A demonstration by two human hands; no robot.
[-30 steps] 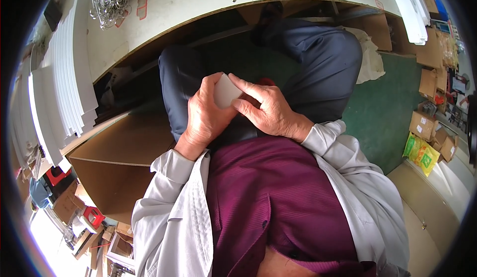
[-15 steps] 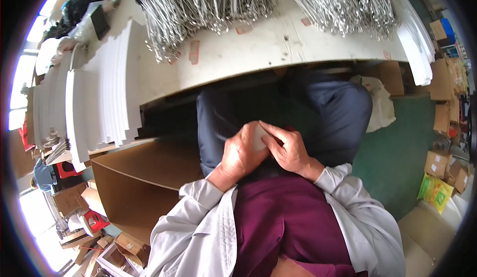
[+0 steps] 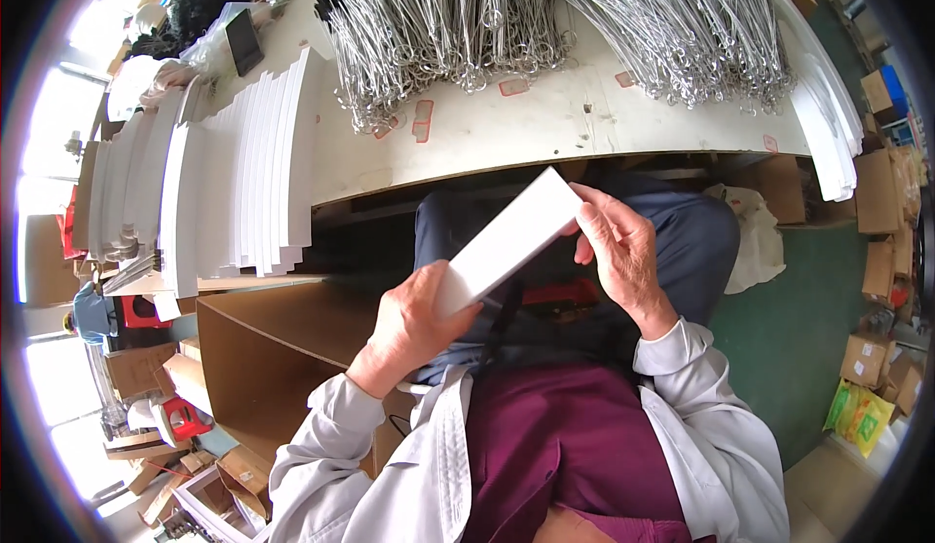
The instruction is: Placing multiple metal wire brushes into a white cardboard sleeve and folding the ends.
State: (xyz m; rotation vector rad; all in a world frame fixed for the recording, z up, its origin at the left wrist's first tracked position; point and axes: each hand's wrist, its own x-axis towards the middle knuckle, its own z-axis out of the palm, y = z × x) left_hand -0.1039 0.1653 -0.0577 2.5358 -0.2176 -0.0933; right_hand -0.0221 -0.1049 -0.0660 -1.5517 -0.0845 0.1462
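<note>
A long flat white card (image 3: 508, 239) is held slanted above my lap, between both hands. My left hand (image 3: 411, 329) grips its lower left end with thumb and fingers curled around it. My right hand (image 3: 621, 249) pinches the upper right end, fingers on the far edge. Under the card a small red object (image 3: 560, 297) lies on my lap, partly hidden. In front of me is a white worktable (image 3: 545, 124), and heaps of silver wire hooks (image 3: 545, 27) cover its far side.
Rows of white cards (image 3: 234, 183) stand on edge on the table's left part. An open brown cardboard box (image 3: 282, 348) sits at my left knee. More cartons (image 3: 877, 212) and a yellow-green package (image 3: 859, 414) lie on the green floor at right.
My head has tilted up, so the table and wire hooks fill the top. The hands have moved apart along the white card, which now shows at full length, raised and slanted.
</note>
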